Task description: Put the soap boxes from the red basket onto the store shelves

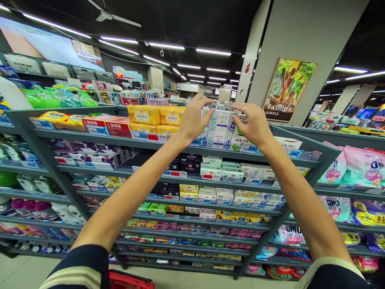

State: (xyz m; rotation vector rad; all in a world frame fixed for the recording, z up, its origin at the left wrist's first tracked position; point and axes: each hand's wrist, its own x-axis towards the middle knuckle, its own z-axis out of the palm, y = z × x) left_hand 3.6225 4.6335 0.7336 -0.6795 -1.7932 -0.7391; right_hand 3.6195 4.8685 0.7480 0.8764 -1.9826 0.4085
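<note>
White soap boxes with blue and green leaf prints (221,120) stand stacked on the top shelf, between my two hands. My left hand (194,119) is curled at the left of the upper boxes, thumb at the front and fingers over the top. From the other side my right hand (253,123), a ring on one finger, bends its fingers over the top, thumb near the upper box's right edge. Both hands appear closed on the upper box; their far fingertips are hidden. Beside my left hand sit yellow soap boxes (143,115). SOLING boxes (242,141) lie partly behind my right hand.
The dark grey shelf rack (168,145) holds several rows of boxed goods below. Bagged detergent (363,166) fills the shelves at right. A red basket (129,279) is on the floor at the bottom left. Behind the rack rises a thick pillar (288,36).
</note>
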